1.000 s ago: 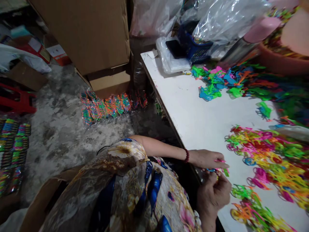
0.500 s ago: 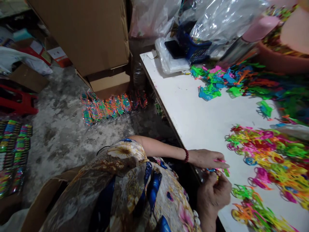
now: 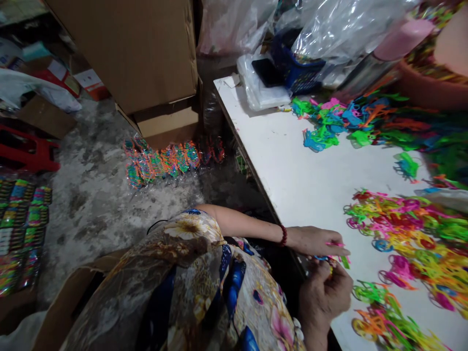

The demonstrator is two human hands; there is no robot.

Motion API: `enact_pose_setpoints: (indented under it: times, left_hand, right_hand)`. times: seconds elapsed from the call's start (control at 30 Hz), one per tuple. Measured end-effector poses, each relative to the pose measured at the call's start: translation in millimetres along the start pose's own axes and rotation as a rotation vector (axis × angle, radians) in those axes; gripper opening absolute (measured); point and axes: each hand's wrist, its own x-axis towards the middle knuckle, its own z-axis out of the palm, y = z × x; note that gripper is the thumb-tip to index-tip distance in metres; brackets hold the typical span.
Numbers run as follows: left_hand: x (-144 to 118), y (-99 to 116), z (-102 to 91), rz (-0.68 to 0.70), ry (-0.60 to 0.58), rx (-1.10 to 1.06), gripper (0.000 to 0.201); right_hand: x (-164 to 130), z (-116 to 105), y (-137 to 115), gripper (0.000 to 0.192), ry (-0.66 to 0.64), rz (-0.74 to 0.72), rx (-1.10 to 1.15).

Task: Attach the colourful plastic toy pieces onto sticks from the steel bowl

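Pink, blue and green plastic pieces, small and bunched together, are held between two bare hands in the head view, above the near edge of the white table. The left hand, a red bracelet at its wrist, reaches in along that edge with its fingers bent over a pink part. The right hand lies just beside it, thumb and forefinger seemingly closed on a yellow and blue bit; how the other fingertips meet the pieces cannot be told.

The pieces look light and thin, probably springy rather than rigid, and a little slick. Their slender parts would likely snag or bend, so a fingertip pinch on the broadest solid part seems the surest hold.

Inward from the near edge, just past the right hand, sits a small green and orange heap, with a larger mixed heap next to it. A green and blue cluster lies nearer the left edge. By the near left corner, a dark phone rests on clear plastic bags, beside a blue basket.
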Motion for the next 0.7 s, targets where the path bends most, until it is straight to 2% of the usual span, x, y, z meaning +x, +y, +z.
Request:
enact_pose_setpoints:
  times: [0.33,0.7]
  left_hand:
    - [1.6,-1.4,0.5,-0.004,-0.010,-0.008,0.023]
    - [-5.4,5.5,-2.5,-0.027,-0.010,-0.038,0.020]
  right_hand:
    - [1.3,-2.3,-3.9,0.039,-0.023,0.027,-0.017]
    - [-0.6,-4.2,-7.0,0.044,-0.051,0.046,-0.042]
